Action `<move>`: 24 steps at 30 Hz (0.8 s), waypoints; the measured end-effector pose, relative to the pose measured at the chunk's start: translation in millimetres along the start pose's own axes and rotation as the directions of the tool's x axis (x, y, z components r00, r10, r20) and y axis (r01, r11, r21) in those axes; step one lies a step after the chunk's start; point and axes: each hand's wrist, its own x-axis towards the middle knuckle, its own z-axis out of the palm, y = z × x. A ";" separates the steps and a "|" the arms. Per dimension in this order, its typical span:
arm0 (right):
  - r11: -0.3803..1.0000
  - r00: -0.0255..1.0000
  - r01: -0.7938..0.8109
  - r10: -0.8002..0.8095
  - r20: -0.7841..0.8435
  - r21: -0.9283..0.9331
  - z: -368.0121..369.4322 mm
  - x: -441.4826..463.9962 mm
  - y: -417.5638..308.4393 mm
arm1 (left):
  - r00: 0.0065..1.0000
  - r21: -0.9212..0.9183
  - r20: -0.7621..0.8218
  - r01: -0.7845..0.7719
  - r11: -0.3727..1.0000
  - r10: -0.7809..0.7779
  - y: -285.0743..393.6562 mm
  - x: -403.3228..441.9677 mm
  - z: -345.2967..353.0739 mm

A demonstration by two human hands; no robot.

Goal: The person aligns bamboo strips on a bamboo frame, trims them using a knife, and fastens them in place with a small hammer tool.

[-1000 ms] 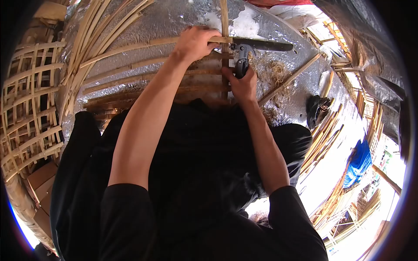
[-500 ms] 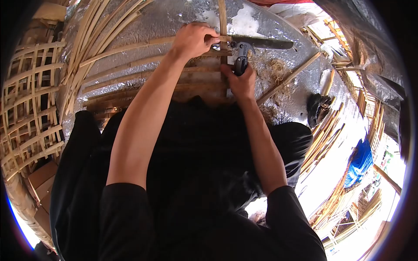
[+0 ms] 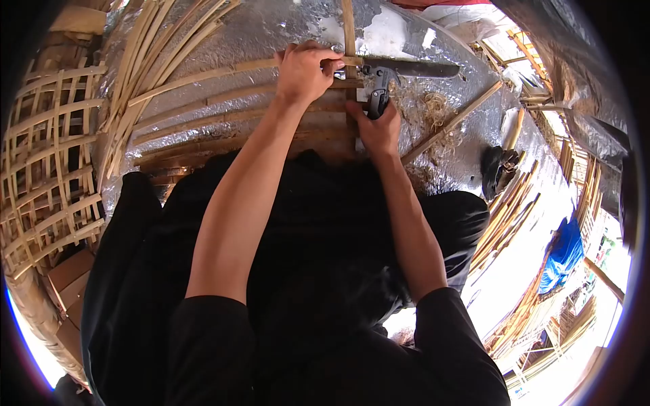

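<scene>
At the upper middle, my left hand (image 3: 306, 71) is closed on a long thin bamboo strip (image 3: 237, 68), close to its right end. That end lies against an upright bamboo piece (image 3: 349, 30). My right hand (image 3: 380, 128) is wrapped round the dark grey handle of a folding saw (image 3: 380, 93). The saw's dark blade (image 3: 423, 69) points right from the top of the handle, beside the strip's end. More bamboo strips (image 3: 223, 118) lie crosswise below my left hand, partly hidden by my forearm.
A woven bamboo lattice (image 3: 51, 155) stands at the left, with loose strips (image 3: 145, 51) near it. A slanting stick (image 3: 452, 122) and curly shavings (image 3: 433, 111) lie on the silvery sheet (image 3: 271, 27). Bundled strips (image 3: 508, 213) and blue plastic (image 3: 562, 254) are at the right.
My left hand shifted slightly left along the strip, then came back right, its fingers at the strip near the upright. My right hand and the saw have barely moved.
</scene>
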 end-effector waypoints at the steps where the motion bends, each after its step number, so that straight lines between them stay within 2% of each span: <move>1: 1.000 1.000 0.008 -0.008 -0.001 0.017 -1.7 -1.8 -3.6 | 1.000 -0.009 0.007 0.004 1.000 -0.004 -0.4 0.6 -0.5; 10: 1.000 1.000 -0.021 0.021 -0.001 -0.015 -0.3 -2.3 0.9 | 0.998 0.082 -0.049 -0.028 0.996 0.032 4.9 -0.1 -3.5; 17: 0.999 1.000 -0.027 0.027 -0.001 0.021 -5.8 -6.0 -12.0 | 0.996 0.050 0.072 0.058 0.997 -0.061 8.0 5.1 -7.9; 20: 0.944 0.990 -0.096 0.125 -0.071 0.314 -3.9 0.0 4.9 | 0.992 0.051 0.098 0.070 0.996 -0.074 6.7 6.2 -7.6; 23: 0.811 0.941 -0.306 0.336 0.032 0.499 -32.6 8.7 -18.4 | 0.991 0.107 0.100 0.074 0.991 -0.085 4.9 5.3 -7.7; 24: 0.807 0.947 -0.276 0.323 0.002 0.521 -36.3 13.4 -17.0 | 0.990 0.104 0.107 0.082 0.991 -0.093 5.5 6.1 -8.7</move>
